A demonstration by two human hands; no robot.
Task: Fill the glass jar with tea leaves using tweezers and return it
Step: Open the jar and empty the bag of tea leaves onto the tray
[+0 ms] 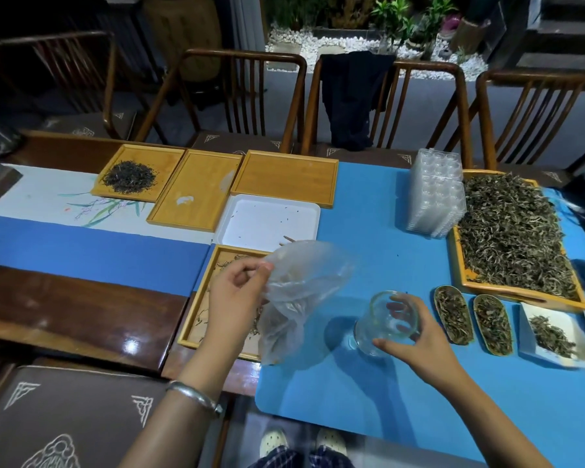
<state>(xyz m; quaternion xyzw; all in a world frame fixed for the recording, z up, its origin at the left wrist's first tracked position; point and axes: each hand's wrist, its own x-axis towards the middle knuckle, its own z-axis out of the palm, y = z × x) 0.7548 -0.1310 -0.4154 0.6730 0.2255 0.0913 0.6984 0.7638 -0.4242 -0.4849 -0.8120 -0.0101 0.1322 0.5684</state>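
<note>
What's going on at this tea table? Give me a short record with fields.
left hand: pinches a clear plastic bag
right hand: grips the glass jar, tilted on the blue mat
jar contents: looks empty
biggest tea supply: wooden tray of tea leaves, far right
tweezers: cannot pick them out

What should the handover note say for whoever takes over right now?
Left hand pinches a crumpled clear plastic bag above the near wooden tray.
Right hand grips the rim of the clear glass jar, tilted on the blue mat.
Done: jar in hand; it looks empty.
Left: find tweezers (none clearly visible), fill from the large tray of loose tea leaves, return jar.
</note>
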